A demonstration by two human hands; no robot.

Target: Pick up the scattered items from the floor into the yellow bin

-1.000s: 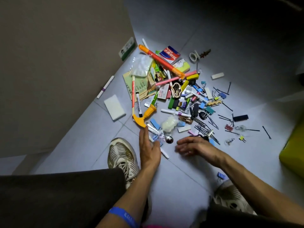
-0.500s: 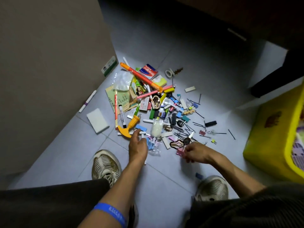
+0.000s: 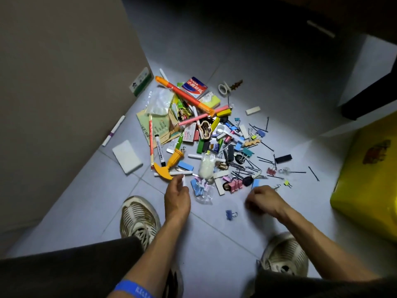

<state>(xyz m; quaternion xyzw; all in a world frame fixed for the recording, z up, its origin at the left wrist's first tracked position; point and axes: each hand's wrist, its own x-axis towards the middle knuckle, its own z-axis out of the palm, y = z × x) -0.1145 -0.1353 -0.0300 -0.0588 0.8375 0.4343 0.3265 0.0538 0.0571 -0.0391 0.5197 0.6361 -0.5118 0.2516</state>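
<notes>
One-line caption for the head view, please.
Crouched person's left hand pinches a small white stick beside scattered stationery; right hand curled near a blue binder clip; yellow bin at right.

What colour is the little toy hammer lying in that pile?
The toy hammer is orange-yellow all over, head and handle alike; the head view shows it clearly.

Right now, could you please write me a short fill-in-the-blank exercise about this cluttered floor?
1. The left hand pinches a small ____ stick.
2. The yellow plastic bin stands at the picture's ____ edge.
3. The lone blue binder clip lies between the two ____.
4. The orange toy hammer lies on the ____.

Missing: white; right; hands; floor
</notes>
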